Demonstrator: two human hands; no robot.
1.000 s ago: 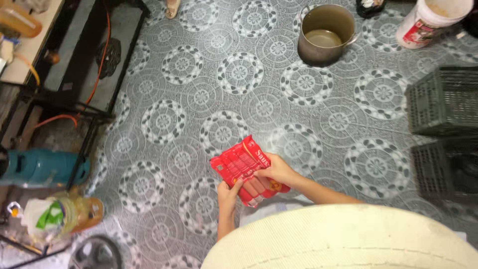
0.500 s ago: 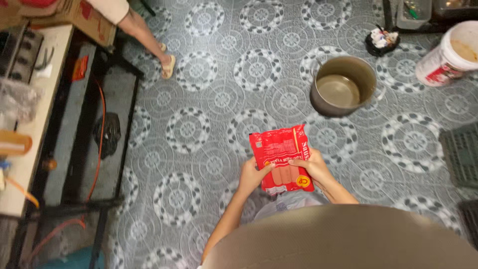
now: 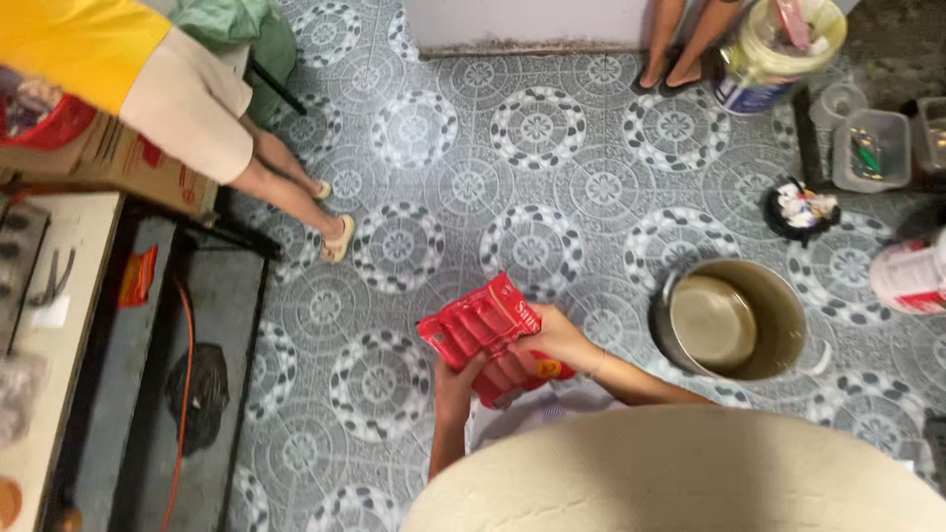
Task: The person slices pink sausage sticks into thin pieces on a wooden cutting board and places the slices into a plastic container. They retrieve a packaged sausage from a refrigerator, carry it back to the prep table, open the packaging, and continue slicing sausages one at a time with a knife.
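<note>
— Head view: what do we have in our hands?
— We hold a red sausage packet (image 3: 490, 335) above the patterned tile floor (image 3: 443, 197). Our left hand (image 3: 455, 379) grips its lower edge, fingers curled around it; our right hand (image 3: 552, 340) clasps the right side, fingers wrapped over the top.
— And around us?
— A metal pot (image 3: 734, 320) stands just right; another person's legs (image 3: 296, 197) at upper left.

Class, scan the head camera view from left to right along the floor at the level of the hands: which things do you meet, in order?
Orange cable → left hand → red sausage packet → right hand → metal pot → white and red tub.
</note>
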